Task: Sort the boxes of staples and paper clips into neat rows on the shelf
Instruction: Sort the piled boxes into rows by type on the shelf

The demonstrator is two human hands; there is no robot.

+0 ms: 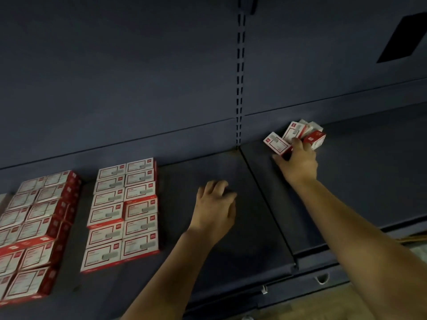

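Head view: a person's right hand (298, 161) reaches deep onto the dark blue shelf (369, 181), its fingers curled over a loose heap of small red-and-white boxes (297, 137) lying askew near the back panel, just right of the slotted upright (239, 88). The fingers appear to clutch one or two boxes of the heap, though exactly which cannot be told. The left hand (216, 207) hovers over bare shelf between the heap and the rows, fingers loosely bent, holding nothing. Well to the left, two blocks of matching boxes already lie in order: a nearer double row (124, 213) and a farther-left stack (34, 229) cut off by the frame edge. Judging by their look, these are stiff cardboard cartons, compact and probably dense for their size, with smooth printed faces that may slip against one another. A pinch across the long sides of each carton seems safest; scooping several together risks spilling them.
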